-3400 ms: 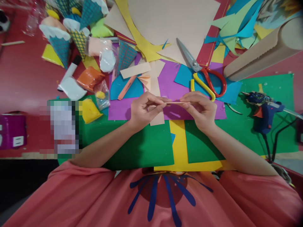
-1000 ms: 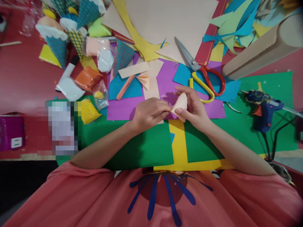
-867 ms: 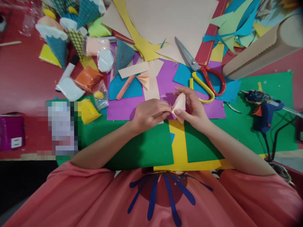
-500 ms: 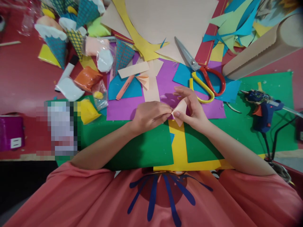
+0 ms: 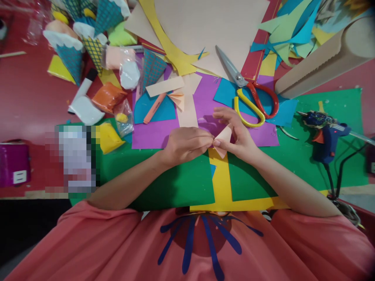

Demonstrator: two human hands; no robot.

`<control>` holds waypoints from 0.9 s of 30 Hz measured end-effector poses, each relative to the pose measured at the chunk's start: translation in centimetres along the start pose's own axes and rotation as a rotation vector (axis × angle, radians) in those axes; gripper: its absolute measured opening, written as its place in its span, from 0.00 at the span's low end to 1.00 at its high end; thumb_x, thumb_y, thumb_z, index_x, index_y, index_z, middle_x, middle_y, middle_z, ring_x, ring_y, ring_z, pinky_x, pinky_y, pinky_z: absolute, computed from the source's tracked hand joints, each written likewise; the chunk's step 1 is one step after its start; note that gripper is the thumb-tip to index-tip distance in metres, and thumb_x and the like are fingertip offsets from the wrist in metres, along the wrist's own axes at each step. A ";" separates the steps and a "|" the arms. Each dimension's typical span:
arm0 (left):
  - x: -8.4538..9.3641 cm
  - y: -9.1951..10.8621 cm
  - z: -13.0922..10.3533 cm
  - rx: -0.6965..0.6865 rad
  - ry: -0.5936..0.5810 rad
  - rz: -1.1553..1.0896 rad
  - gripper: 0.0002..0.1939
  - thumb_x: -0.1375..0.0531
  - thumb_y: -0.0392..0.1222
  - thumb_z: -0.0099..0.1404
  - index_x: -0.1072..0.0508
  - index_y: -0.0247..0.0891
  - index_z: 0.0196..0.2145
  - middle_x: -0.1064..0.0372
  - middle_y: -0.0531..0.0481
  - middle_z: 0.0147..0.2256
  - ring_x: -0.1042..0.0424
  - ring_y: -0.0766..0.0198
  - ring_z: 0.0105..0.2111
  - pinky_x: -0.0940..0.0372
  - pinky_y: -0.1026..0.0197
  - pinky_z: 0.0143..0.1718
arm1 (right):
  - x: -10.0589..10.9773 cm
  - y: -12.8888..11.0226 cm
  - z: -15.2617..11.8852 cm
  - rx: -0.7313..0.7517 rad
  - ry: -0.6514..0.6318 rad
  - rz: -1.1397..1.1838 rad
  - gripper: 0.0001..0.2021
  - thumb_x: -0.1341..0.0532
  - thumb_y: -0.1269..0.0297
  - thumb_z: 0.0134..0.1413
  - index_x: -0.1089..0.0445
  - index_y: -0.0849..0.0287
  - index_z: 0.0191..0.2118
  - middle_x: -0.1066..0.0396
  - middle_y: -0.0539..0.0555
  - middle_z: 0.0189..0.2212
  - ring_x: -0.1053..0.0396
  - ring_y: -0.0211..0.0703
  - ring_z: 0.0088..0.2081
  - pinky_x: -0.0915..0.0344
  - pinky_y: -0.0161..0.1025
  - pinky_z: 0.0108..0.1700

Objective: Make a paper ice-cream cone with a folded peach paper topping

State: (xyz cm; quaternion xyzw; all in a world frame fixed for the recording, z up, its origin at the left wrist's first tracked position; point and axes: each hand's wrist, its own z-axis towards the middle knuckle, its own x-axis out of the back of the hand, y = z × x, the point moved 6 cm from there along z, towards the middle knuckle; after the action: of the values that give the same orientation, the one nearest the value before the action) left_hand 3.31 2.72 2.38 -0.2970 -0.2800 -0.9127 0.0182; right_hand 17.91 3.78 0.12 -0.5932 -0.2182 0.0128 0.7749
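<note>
Landmark: scissors (image 5: 240, 80), tips directed away and slightly left; all positions below refer to them.
Held piece: peach paper piece (image 5: 223, 137), folded into a small wedge, on the near side of the scissors and slightly left of their handles; its narrow corner is directed left.
Left grip: left hand (image 5: 189, 143), near side and left of the scissors; fingers closed in a pinch on the narrow corner.
Right grip: right hand (image 5: 241, 136), just on the near side of the handles; thumb laid along the wedge, gripping its wider end, the upper fingers raised and loosely curved.
Sheets: purple sheet (image 5: 202, 123), extending left of the scissors and toward the near side; green sheets (image 5: 172, 179), nearer still; large beige sheet (image 5: 211, 23), beyond the scissors.
Pleated paper: peach fan (image 5: 179, 102), left of the scissors, beside an orange pen (image 5: 155, 109) and a peach strip (image 5: 165, 86).
Packets: orange packet (image 5: 109, 96) and yellow packet (image 5: 109, 137), well left of the scissors.
Cones: teal cone (image 5: 70, 58) and yellow latticed cone (image 5: 94, 52), far left of the scissors, on the red table (image 5: 23, 86).
Right side: glue gun (image 5: 326, 134), right of the scissors and nearer; beige roll (image 5: 316, 58), right of the scissors, lying aslant.
</note>
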 end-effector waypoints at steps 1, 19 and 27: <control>0.0 0.1 0.0 -0.007 -0.001 -0.004 0.03 0.42 0.37 0.65 0.29 0.40 0.36 0.22 0.49 0.32 0.23 0.69 0.33 0.29 0.69 0.35 | 0.0 0.0 0.0 -0.012 -0.006 0.020 0.26 0.35 0.50 0.50 0.37 0.55 0.53 0.34 0.59 0.55 0.38 0.52 0.59 0.39 0.54 0.62; 0.4 0.5 0.2 -0.037 0.043 0.045 0.06 0.44 0.34 0.67 0.30 0.37 0.41 0.22 0.50 0.34 0.23 0.71 0.35 0.29 0.71 0.36 | -0.1 0.9 -0.3 -0.220 0.028 0.349 0.20 0.32 0.58 0.49 0.34 0.56 0.47 0.30 0.49 0.33 0.30 0.38 0.35 0.31 0.38 0.39; 0.3 0.5 0.0 -0.063 0.024 0.067 0.07 0.42 0.33 0.64 0.30 0.37 0.41 0.23 0.48 0.34 0.23 0.70 0.35 0.28 0.68 0.37 | 0.1 1.1 -0.2 -0.256 0.064 0.394 0.11 0.32 0.57 0.49 0.28 0.56 0.35 0.28 0.48 0.31 0.31 0.34 0.31 0.34 0.33 0.32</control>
State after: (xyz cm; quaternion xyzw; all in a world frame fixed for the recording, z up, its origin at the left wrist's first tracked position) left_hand 3.11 2.36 2.77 -0.2959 -0.2409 -0.9234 0.0425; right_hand 18.31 3.93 -0.91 -0.7179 -0.0734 0.1171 0.6822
